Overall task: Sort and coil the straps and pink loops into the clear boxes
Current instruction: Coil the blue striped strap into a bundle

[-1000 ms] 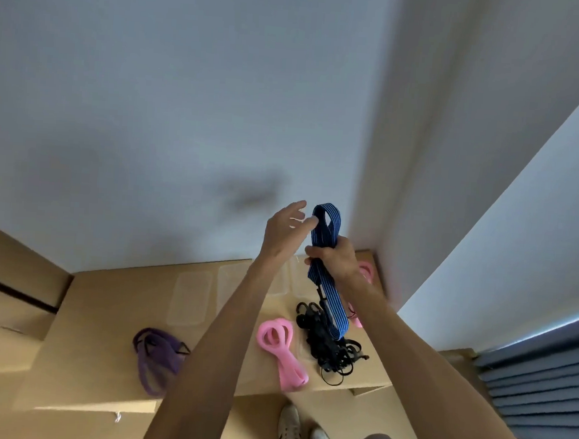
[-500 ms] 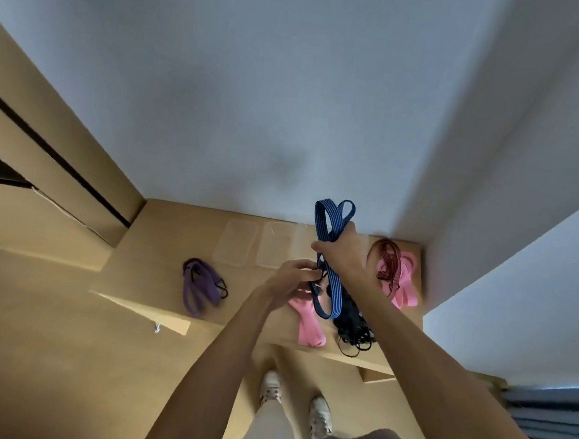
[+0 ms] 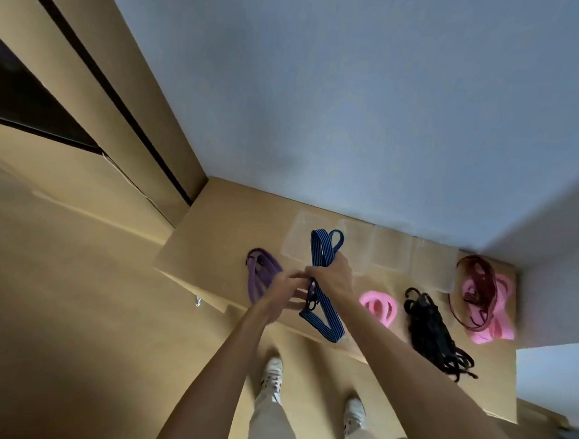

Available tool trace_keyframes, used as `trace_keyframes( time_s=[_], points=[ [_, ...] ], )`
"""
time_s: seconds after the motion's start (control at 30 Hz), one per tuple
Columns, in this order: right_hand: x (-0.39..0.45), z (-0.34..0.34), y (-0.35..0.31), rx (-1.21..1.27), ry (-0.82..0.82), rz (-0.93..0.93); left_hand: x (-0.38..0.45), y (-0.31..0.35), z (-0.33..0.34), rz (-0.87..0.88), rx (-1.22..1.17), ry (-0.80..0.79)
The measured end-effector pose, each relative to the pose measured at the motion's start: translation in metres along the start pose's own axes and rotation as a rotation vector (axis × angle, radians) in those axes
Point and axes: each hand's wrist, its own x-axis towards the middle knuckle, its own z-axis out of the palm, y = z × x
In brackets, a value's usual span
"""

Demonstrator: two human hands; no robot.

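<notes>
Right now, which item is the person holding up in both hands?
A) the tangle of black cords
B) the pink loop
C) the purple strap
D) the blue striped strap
D: the blue striped strap is gripped by the right hand, with the left hand pinching it lower down; the other items lie on the cardboard surface.

Both my forearms reach up from the bottom of the frame and meet just below centre. My right hand (image 3: 331, 277) is fisted, knuckles up, clamped round the blue strap (image 3: 320, 255). My left hand (image 3: 285, 291) sits just left of it, fingers curled, pinching the same strap lower down.
</notes>
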Motion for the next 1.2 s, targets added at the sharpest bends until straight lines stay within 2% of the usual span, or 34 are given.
trace_keyframes(
  time_s=[0.1, 0.27, 0.4, 0.5, 0.73, 0.93, 1.2],
  points=[
    [0.013, 0.053, -0.012, -0.056, -0.008, 0.051, 0.017, -0.012, -0.052, -0.032, -0.024, 0.075],
    [0.044, 0.133, -0.025, -0.117, -0.058, 0.119, 0.050, -0.030, -0.127, -0.106, 0.009, 0.110],
    [0.074, 0.178, -0.022, -0.166, -0.040, 0.175, 0.081, -0.038, -0.157, -0.143, 0.049, 0.133],
    [0.084, 0.196, -0.018, -0.160, -0.007, 0.180, 0.101, -0.046, -0.169, -0.079, 0.212, 0.175],
    [0.082, 0.208, -0.018, -0.337, -0.014, 0.124, 0.114, -0.035, -0.187, 0.087, 0.403, 0.336],
    [0.073, 0.200, -0.024, -0.433, -0.022, 0.047, 0.119, -0.018, -0.192, 0.150, 0.491, 0.450],
    [0.057, 0.137, -0.050, -0.490, 0.157, -0.073, 0.111, 0.032, -0.145, 0.424, 0.652, 0.348]
  ],
)
